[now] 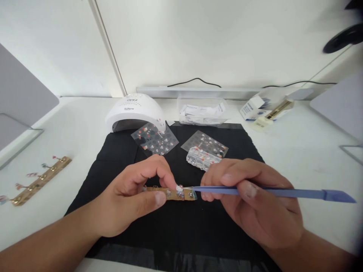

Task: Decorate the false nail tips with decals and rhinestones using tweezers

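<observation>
In the middle of the black mat (pixel 181 230), my left hand (pixel 133 190) pinches a wooden strip (pixel 174 196) between thumb and fingers. Small decorated press-on nails are lined up along this strip, partly hidden by the hand. My left index fingertip is beside a small white cartoon piece (pixel 179 188) on one nail. From the right, my right hand (pixel 252 204) grips blue tweezers (pixel 286 193), held level. Their thin tips reach this piece; whether they clasp it, I cannot tell.
A white nail lamp (pixel 133 111) stands at the back left. Sticker sheets (pixel 155 140) and a clear compartment case (pixel 198 158) lie beyond my hands. Farther back are a clear plastic box (pixel 202 120) and a small carton (pixel 252 107). Another wooden strip (pixel 42 181) holds nails at left.
</observation>
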Demonstrator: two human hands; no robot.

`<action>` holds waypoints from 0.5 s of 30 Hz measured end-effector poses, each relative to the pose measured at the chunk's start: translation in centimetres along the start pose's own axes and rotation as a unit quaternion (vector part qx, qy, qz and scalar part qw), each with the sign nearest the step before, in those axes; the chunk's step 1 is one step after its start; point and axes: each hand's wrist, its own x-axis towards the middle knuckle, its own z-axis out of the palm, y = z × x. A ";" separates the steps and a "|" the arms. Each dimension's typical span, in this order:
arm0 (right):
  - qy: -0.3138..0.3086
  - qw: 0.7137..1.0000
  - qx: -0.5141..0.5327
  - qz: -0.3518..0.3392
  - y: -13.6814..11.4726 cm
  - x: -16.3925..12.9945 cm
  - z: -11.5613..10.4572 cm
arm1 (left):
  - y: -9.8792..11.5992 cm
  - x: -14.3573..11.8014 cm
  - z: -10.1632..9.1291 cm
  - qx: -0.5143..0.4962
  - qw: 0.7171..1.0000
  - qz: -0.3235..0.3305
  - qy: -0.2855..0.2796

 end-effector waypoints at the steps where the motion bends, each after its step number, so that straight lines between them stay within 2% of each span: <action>1: 0.000 1.000 0.001 0.001 0.0 0.0 0.0 | 0.0 0.0 0.0 0.007 1.000 0.001 0.001; 6: -0.003 1.000 0.008 0.002 -0.1 0.1 0.1 | 0.1 0.2 0.1 0.089 0.995 0.049 0.022; 9: -0.011 1.000 0.006 0.008 0.0 0.0 0.0 | 0.1 0.5 -0.2 0.161 0.982 0.093 0.039; 12: -0.022 1.000 -0.002 0.017 0.3 -0.2 -0.4 | 0.3 0.8 -1.2 0.286 0.948 0.139 0.017; 15: -0.039 0.999 -0.027 0.009 0.8 -0.5 -0.7 | 0.6 1.0 -2.4 0.386 0.913 0.130 -0.019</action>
